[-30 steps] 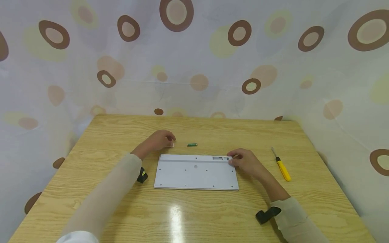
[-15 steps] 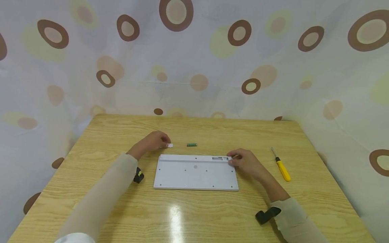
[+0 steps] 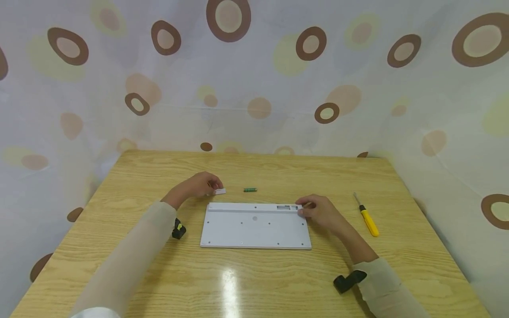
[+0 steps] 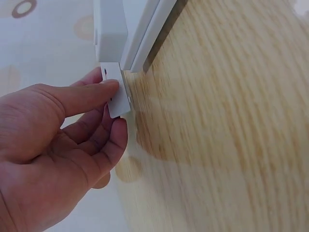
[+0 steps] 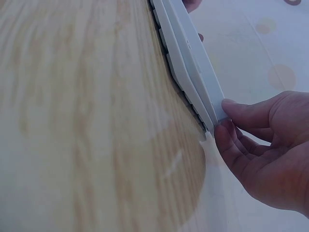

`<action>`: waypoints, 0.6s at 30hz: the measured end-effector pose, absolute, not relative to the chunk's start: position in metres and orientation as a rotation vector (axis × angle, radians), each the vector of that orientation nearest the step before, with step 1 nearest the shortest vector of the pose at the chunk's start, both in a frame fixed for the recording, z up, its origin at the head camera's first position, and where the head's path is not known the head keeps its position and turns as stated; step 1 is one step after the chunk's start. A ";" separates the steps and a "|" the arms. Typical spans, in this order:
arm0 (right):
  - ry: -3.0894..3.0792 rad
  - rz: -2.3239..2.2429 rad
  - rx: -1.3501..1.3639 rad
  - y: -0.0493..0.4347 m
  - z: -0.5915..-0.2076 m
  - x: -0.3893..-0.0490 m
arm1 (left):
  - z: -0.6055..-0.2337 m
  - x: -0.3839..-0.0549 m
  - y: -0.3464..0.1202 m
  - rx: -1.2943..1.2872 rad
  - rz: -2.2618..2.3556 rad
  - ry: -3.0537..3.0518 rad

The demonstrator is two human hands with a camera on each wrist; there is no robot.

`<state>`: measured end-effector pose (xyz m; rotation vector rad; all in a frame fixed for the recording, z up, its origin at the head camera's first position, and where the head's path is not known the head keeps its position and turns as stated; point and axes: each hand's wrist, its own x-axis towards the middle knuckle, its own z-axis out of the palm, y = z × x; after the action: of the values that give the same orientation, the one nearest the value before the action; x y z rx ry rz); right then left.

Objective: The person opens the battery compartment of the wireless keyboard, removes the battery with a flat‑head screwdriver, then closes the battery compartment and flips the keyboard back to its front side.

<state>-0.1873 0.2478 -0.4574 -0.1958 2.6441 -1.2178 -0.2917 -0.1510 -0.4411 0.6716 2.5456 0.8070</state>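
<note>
A white keyboard (image 3: 254, 232) lies face down on the wooden table, its underside with small screws showing. Near its far right corner is an uncovered battery compartment (image 3: 283, 207). My right hand (image 3: 324, 215) grips that corner, thumb and fingers on either side of the edge in the right wrist view. Beyond the keyboard's far left corner, my left hand (image 3: 202, 184) pinches a small white battery cover (image 4: 120, 104) between thumb and fingers. One green battery (image 3: 250, 190) rests on the table to the right of the left hand, behind the keyboard.
A screwdriver (image 3: 370, 221) with a yellow and black handle lies on the table (image 3: 270, 282) to the right of my right hand. A patterned sheet (image 3: 254, 84) rises behind the table and along both sides.
My left hand has moved slightly left, and the battery cover in its fingers has come into clearer view and turned a little. The right hand stays on the keyboard's corner.
</note>
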 end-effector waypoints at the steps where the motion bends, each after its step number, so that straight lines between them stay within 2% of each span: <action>1: 2.644 -1.216 -0.199 0.248 -0.457 -0.187 | -0.441 -0.292 -0.151 0.670 0.811 2.544; 9: 2.651 -1.210 -0.182 0.248 -0.459 -0.187 | -0.432 -0.292 -0.142 0.667 0.861 2.522; 18: 2.645 -1.219 -0.203 0.247 -0.459 -0.188 | -0.423 -0.290 -0.105 0.743 0.893 2.473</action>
<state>-0.1875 0.2473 -0.4586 -0.2033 2.6451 -1.2188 -0.2900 -0.1051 -0.4231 0.7427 2.4732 0.8933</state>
